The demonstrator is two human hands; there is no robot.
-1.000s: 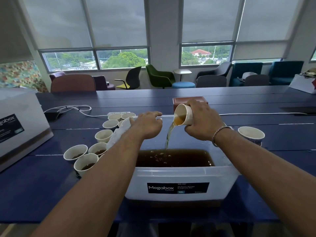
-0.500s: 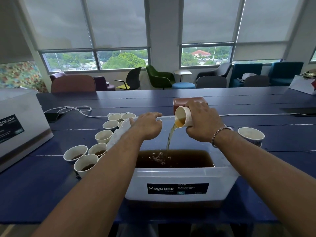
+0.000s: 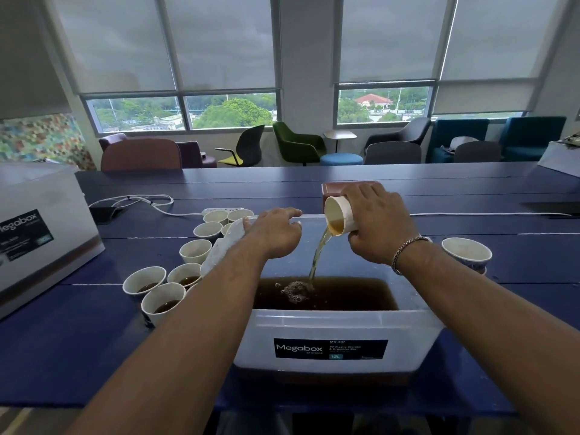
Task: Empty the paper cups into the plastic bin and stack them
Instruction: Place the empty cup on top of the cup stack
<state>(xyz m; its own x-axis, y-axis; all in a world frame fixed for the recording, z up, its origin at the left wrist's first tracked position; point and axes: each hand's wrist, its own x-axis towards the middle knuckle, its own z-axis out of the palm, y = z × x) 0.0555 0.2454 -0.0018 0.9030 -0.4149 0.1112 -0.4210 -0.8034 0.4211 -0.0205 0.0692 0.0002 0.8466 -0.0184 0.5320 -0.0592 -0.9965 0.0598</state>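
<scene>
The right hand [image 3: 376, 227] is gripping a paper cup [image 3: 340, 215], fingers wrapped over its top side and thumb curled under it, while the left hand [image 3: 273, 233] is holding the far left corner of the plastic bin [image 3: 332, 328], fingers bent over the rim. The 2 hands are working above a dark blue plank table [image 3: 62, 356], which is carrying the bin at its near edge, a brown box [image 3: 332, 186] just behind the right hand, a white power strip [image 3: 219, 211] with its cable [image 3: 135, 200] trailing left, and a second Megabox container [image 3: 37, 233] at the far left. Beyond the table, lounge chairs [image 3: 298, 146] are standing under windows [image 3: 232, 111] with grey blinds mostly lowered and trees showing outside. The held cup is pale and plain, lying tipped on its side with its mouth facing left, and a thin amber stream [image 3: 317, 259] is running from its lip into the brown liquid [image 3: 345, 296] that is foaming where it lands. A cluster of matching cups [image 3: 163, 296] is standing left of the bin beside the left forearm, some holding dark liquid, and 1 printed cup [image 3: 466, 252] is standing right of the bin, just past the right wrist.
</scene>
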